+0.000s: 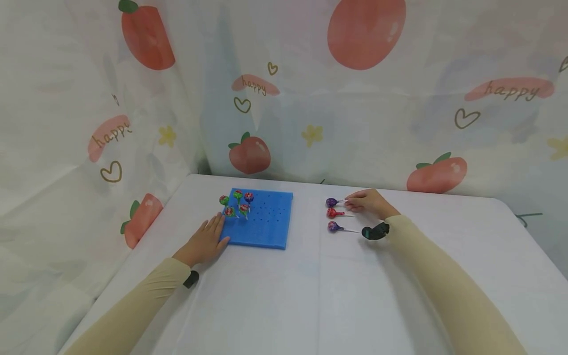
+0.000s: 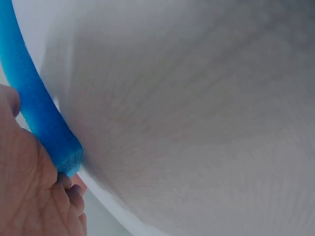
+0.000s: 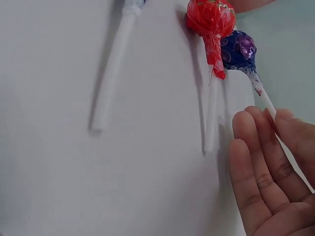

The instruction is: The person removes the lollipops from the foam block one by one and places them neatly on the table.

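Note:
At the left edge of a blue foam board (image 1: 262, 232), my left hand (image 1: 205, 244) rests with its fingers straight; the left wrist view shows the palm (image 2: 29, 187) against the side of the board. Several lollipops in green and purple wrappers (image 1: 244, 209) stand in the board's far left part. My right hand (image 1: 369, 202) pinches the white stick of a purple-wrapped lollipop (image 3: 239, 51) between thumb and fingertips. Nearer to me lie a red-wrapped lollipop (image 1: 332, 213) and another purple-wrapped lollipop (image 1: 334, 227), their sticks pointing right.
Rows of small holes (image 1: 268, 214) dot the board to the right of the standing lollipops. A white cloth covers the table (image 1: 275, 296). Behind and to the left hangs a curtain (image 1: 284, 113) printed with fruit and hearts.

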